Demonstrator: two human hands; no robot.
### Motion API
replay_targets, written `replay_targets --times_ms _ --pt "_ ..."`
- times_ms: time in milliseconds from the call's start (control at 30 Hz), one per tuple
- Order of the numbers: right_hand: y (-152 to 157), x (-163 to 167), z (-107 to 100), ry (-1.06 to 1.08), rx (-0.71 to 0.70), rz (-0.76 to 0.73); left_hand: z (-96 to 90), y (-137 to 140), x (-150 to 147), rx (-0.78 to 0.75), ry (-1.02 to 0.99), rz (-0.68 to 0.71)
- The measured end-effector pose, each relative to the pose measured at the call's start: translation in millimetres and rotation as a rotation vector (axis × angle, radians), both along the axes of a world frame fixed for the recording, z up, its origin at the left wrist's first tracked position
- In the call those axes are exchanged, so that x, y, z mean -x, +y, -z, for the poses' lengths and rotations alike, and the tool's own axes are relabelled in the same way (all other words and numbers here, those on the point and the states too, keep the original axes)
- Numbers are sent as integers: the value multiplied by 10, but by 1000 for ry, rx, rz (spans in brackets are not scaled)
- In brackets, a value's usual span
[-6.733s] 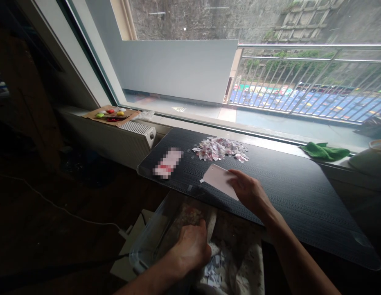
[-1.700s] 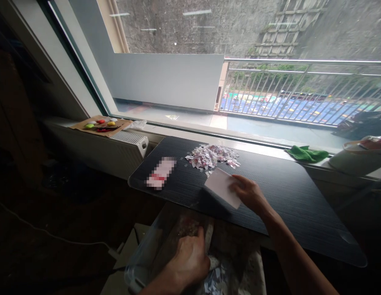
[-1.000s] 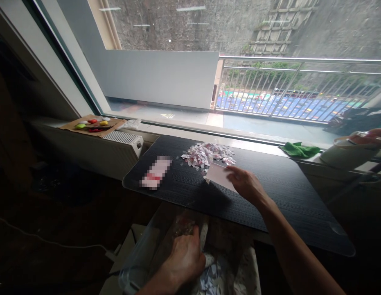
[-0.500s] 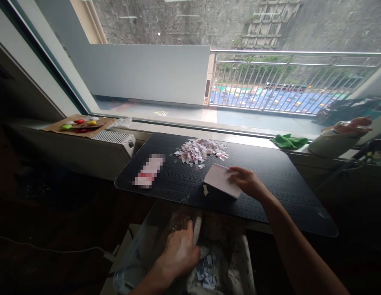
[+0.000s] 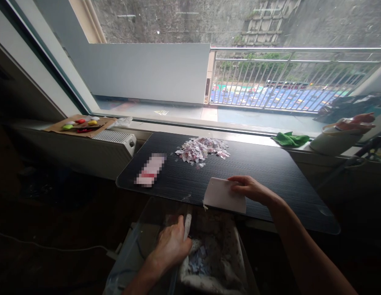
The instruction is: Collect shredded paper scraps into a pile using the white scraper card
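My right hand [image 5: 251, 189] is closed on a white card [image 5: 219, 196], tilted up at the table's front edge. A small paper scrap [image 5: 205, 206] sits at the card's lower left corner. Below the table, my left hand [image 5: 171, 246] is wrapped around the speckled white rim [image 5: 188, 223] of a lined bin. Paper scraps [image 5: 199, 261] lie inside that bin. Farther back on the dark table [image 5: 251, 164] is a heap of torn paper bits [image 5: 202, 149].
A blurred-out pink and white item [image 5: 151, 170] lies at the table's left. A radiator [image 5: 116, 141] carries a brown board [image 5: 59, 124] with colourful pieces. On the sill are a green cloth [image 5: 290, 139] and a pale container [image 5: 327, 141]. A clear plastic box [image 5: 129, 258] stands below.
My right hand has drawn the card toward the table's front edge and tipped it steeper, with the small scrap moving along. My left hand and the bin rim have shifted slightly left.
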State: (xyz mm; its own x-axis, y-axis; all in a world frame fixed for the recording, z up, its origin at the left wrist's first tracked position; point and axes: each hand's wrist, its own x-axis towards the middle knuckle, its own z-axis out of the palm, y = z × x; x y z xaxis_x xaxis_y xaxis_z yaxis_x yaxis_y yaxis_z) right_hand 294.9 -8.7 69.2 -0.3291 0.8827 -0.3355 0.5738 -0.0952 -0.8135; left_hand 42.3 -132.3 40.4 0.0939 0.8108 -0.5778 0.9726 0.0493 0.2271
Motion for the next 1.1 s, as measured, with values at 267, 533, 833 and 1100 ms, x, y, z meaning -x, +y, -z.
replay_targets --times_ms 267,533,833,1100 --pt "-119 -21 -164 27 -30 19 -8 6 -22 -7 -9 8" --pt "132 221 -165 -239 -464 328 33 -28 -342 -26 -49 181" --pt "320 527 -243 -397 -595 187 59 22 -356 -5 -39 144" --pt "261 425 -277 -544 -634 195 104 39 -369 -8 -47 155"
